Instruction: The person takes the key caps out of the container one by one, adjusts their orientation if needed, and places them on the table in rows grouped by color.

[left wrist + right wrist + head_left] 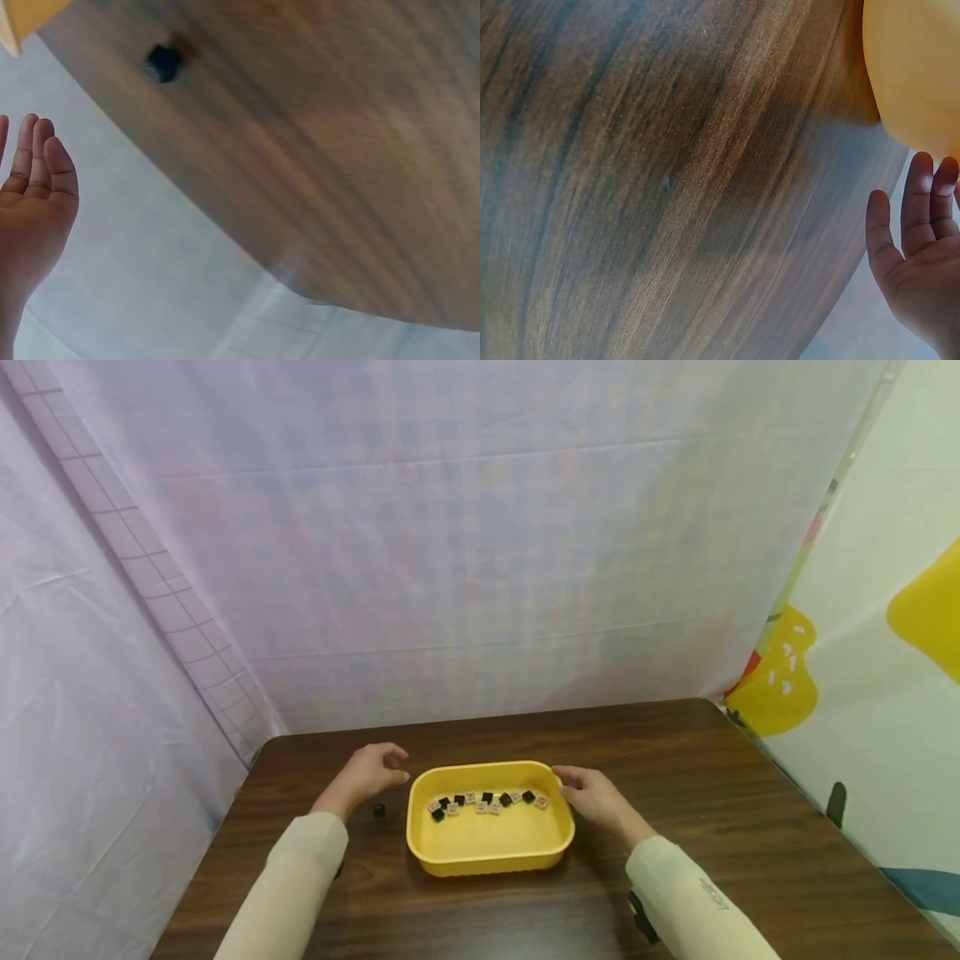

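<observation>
A yellow plastic tub (491,865) stands on the brown table, with a scattering of small black cubes (528,796) and pale cubes with reddish marks (482,807) across the back half of its floor. Just off the tub's left end hovers my left hand (367,774), fingers loosely bent and holding nothing. Beside that wrist, a lone black cube (378,810) lies on the table; the left wrist view shows it too, apart from the hand (39,199). My right hand (600,798) is at the tub's right end, its relaxed fingertips (921,166) right at the outer wall.
The wood-grain table (675,752) reaches back to a pale hanging cloth (480,568). White sheeting (90,710) hangs on the left, and a white cloth with yellow shapes (862,760) runs along the right edge.
</observation>
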Available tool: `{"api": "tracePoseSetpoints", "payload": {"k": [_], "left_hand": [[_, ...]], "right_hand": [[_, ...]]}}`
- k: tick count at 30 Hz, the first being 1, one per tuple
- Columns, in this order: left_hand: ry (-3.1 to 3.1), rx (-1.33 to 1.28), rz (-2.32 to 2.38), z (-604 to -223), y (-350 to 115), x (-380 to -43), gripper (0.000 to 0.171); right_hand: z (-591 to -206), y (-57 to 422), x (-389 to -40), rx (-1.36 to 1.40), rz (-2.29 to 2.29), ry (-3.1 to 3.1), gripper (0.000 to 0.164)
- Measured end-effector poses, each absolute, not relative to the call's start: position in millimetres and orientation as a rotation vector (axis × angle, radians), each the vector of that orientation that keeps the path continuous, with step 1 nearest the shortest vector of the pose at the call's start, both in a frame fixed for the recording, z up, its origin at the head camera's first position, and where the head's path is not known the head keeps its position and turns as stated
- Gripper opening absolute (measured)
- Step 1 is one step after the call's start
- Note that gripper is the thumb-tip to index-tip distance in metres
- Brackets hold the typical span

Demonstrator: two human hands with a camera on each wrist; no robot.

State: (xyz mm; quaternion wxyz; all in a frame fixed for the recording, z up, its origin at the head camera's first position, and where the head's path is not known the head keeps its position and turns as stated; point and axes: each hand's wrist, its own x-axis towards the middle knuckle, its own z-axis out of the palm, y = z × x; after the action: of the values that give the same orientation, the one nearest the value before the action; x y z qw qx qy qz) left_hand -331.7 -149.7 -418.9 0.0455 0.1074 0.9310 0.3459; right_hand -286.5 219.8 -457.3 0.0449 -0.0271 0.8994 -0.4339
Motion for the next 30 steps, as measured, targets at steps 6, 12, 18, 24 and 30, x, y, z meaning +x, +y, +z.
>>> {"api": "tracePoseSetpoints", "payload": {"k": [6,12,18,24,30], "left_hand": [[2.840,0.413,1.015,-403,-124,-335,0.033],[2.841,0.512,0.915,-396,-95,-339,0.030],[2.795,0.640,0.797,-388,-65,-339,0.029],[2.738,0.703,0.713,-393,-39,-337,0.034],[2.739,0.759,0.576,-407,-19,-333,0.034]], "right_hand": [[-457,220,-286,-0.073,-1.315,2.752,0.041],[-458,220,-286,-0.078,-1.304,2.759,0.040],[-457,220,-286,-0.108,-1.300,2.778,0.040],[-458,218,-285,-0.138,-1.303,2.796,0.040],[-459,219,-285,-0.126,-1.301,2.795,0.040]]}}
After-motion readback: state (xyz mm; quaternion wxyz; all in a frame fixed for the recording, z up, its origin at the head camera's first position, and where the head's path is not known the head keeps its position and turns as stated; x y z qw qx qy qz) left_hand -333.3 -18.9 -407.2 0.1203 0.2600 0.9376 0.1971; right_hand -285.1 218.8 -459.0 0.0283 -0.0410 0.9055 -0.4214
